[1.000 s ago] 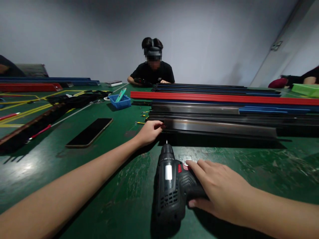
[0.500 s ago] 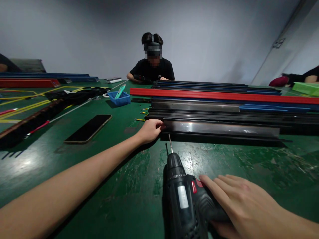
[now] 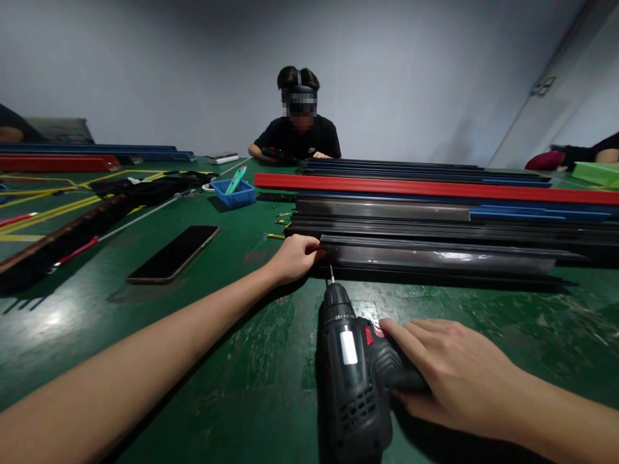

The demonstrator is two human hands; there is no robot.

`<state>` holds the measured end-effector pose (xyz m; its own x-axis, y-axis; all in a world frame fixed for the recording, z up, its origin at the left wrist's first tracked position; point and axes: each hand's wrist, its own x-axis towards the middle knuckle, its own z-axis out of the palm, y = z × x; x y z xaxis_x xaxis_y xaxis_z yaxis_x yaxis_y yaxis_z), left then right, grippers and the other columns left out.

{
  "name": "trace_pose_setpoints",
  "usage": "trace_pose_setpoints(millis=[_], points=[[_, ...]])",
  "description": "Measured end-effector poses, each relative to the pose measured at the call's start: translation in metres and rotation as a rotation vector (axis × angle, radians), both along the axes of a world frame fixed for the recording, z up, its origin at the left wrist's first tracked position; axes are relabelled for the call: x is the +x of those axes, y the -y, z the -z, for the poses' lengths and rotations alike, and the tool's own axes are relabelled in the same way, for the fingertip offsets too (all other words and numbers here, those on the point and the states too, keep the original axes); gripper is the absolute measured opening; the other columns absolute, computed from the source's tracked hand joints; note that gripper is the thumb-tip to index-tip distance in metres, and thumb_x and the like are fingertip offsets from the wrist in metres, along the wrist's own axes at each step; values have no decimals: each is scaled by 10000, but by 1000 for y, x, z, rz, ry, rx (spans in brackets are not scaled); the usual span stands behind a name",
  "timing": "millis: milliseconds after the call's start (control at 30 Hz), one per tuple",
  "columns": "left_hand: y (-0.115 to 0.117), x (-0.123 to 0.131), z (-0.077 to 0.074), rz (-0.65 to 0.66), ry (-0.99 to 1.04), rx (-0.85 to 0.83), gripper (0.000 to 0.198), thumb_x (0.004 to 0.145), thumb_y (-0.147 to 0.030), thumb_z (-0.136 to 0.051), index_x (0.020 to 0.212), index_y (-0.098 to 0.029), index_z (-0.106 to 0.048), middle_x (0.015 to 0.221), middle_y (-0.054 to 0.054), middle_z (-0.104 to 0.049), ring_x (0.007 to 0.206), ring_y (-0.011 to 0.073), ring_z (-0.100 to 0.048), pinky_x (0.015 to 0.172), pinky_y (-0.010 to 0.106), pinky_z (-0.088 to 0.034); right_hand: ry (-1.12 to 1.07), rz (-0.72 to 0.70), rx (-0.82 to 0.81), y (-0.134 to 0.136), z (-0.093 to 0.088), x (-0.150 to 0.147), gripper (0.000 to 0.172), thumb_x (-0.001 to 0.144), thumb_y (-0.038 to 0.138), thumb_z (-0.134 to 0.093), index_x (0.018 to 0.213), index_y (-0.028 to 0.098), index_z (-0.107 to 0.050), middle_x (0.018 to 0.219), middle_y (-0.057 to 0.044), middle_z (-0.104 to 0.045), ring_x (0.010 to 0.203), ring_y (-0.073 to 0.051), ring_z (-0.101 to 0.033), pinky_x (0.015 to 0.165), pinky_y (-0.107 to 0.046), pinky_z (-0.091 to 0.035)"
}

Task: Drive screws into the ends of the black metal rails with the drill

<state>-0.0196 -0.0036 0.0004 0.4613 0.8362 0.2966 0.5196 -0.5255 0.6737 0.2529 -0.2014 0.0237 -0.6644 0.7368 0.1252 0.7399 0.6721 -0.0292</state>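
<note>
From where I stand, the right hand (image 3: 459, 374) is wrapped round the handle of a black cordless drill (image 3: 353, 367), which lies on its side low over the green table (image 3: 232, 393). The index fingertip sits at the trigger; I can't tell whether it is pressed. The drill's thin bit (image 3: 331, 275) points away from the wearer, its tip at the near edge of a dark metal channel (image 3: 435, 256), close to that piece's left end. Whether the 2 touch, I can't make out.

The left hand (image 3: 294, 259) has its thumb and fingers pinched on that same left end, just beyond the bit. The channel runs off to the right, at the front of a row of long profiles, among them 1 bright red profile (image 3: 411, 185) further back. Yellow-and-green wires (image 3: 275, 236) poke out by the row's left ends, near the left wrist.

Left of that forearm, a smartphone (image 3: 174, 254) lies flat, its screen dark. Behind it stands a small blue basket (image 3: 235, 198), a turquoise tool (image 3: 236, 179) leaning inside. Across the table, a co-worker (image 3: 297, 138) in a black T-shirt bends forward, and a light green bin (image 3: 597, 174) sits at the far right.
</note>
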Motion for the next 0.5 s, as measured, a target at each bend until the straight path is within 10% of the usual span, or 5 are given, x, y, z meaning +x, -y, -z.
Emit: trace_pose_setpoints(millis=[500], points=[[-3, 7, 0, -30, 3, 37, 366, 873, -476, -600, 762, -134, -671, 699, 32, -643, 675, 150, -528, 622, 245, -368, 14, 109, -140, 3, -4, -11, 471, 769, 314, -688, 1216, 170, -655, 1119, -160, -788, 888, -345, -761, 716, -438, -593]])
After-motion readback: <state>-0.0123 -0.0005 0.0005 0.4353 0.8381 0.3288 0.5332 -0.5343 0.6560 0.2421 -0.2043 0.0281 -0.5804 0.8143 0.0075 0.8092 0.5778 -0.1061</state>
